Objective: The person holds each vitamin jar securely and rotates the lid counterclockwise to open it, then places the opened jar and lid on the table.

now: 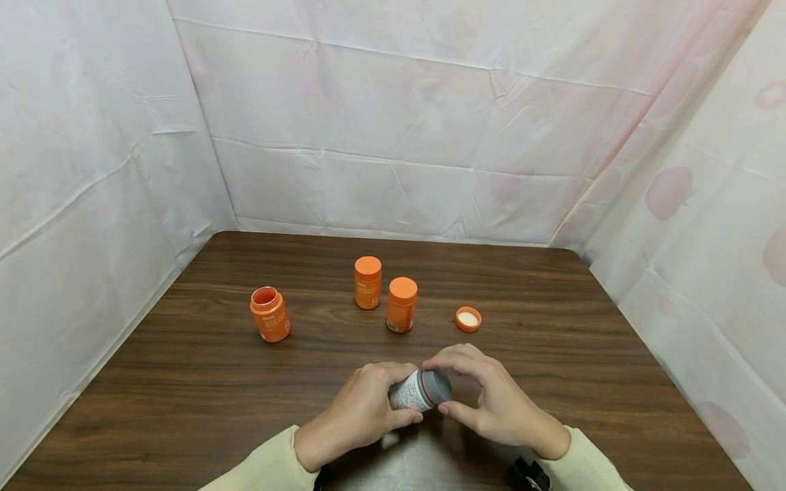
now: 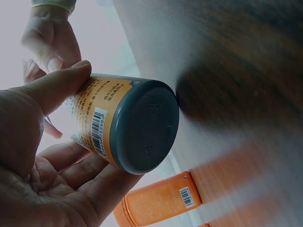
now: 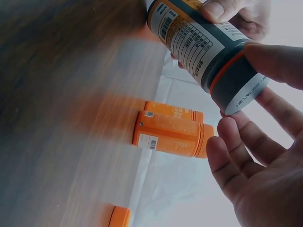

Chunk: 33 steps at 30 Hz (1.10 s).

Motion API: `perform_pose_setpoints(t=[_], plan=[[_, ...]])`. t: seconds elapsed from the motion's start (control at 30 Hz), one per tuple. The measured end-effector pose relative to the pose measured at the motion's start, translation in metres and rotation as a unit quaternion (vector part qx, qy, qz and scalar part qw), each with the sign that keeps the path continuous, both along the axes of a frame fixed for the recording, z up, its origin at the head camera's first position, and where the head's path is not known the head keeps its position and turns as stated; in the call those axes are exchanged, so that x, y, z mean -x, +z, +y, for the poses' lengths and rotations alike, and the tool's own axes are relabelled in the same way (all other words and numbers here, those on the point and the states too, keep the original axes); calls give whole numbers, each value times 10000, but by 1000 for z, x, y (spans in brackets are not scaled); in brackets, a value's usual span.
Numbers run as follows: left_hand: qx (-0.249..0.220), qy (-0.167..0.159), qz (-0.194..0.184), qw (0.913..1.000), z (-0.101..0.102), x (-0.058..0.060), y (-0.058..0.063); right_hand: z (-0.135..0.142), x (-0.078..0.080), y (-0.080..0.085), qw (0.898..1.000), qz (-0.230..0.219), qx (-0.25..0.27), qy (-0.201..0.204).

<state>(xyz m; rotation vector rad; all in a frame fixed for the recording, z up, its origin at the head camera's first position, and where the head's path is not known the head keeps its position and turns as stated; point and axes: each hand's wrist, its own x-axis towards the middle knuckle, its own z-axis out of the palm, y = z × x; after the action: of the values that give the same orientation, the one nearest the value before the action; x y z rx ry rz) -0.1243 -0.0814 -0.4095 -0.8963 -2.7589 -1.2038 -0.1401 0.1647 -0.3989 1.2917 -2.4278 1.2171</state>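
A dark grey bottle [image 1: 405, 394] with a printed label lies tilted above the near part of the table. My left hand [image 1: 367, 406] grips its body between thumb and fingers; its grey base [image 2: 146, 126] faces the left wrist camera. At the other end, the thumb and fingers of my right hand [image 1: 494, 390] hold the grey cap [image 1: 438, 386] from either side. An orange ring shows under that cap in the right wrist view, and the cap sits on the bottle.
Farther back on the brown wooden table [image 1: 522, 279] stand two capped orange bottles [image 1: 368, 286]. An orange bottle [image 1: 271, 320] without a cap stands to the left. On the right, an orange cap [image 1: 469, 319] lies with its white inside up. Pale sheeting [image 1: 368, 123] surrounds the table.
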Motion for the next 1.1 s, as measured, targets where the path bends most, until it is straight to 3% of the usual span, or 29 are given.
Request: perform_pose_setpoints(t=[0.37,0.8,1.1], plan=[[-45,-5,-15,10000,-1,-1,-1,-1,0,1,9998,199,-9,35],[-106,4,105,9999,0,-1,-2,-3,-3,0,9938,-33,-357,-1051],[-111,11,127,9999,0,-1,-2,-5,-2,1,9877,-592,-535,-1346]])
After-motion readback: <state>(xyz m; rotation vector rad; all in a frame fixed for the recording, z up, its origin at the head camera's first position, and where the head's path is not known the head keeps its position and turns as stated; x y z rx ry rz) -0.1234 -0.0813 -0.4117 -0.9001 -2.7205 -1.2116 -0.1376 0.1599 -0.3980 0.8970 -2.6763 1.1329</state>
